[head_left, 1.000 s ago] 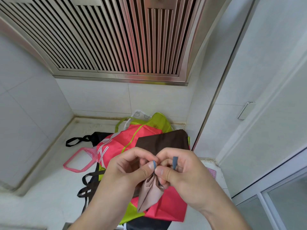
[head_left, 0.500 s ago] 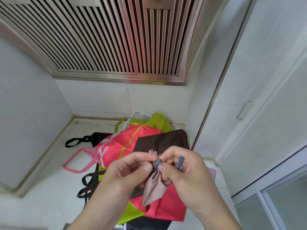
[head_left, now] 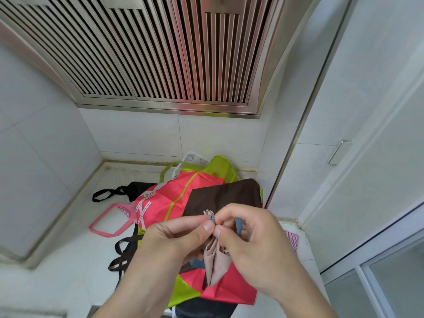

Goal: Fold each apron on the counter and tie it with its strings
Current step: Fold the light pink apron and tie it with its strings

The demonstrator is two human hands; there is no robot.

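Though bunched, apron (head_left: 215, 258) between hands (head_left: 213, 228).

Slatted steel range hood (head_left: 146, 53) overhead, white wall tiles (head_left: 220, 136), cabinet handle (head_left: 339, 152) at right.

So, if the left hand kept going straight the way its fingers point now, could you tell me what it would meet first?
Probably the right hand: the left hand points right, pinching the blue string of the folded beige apron, and their fingertips almost touch there. Depth looks about equal, though that is hard to judge.
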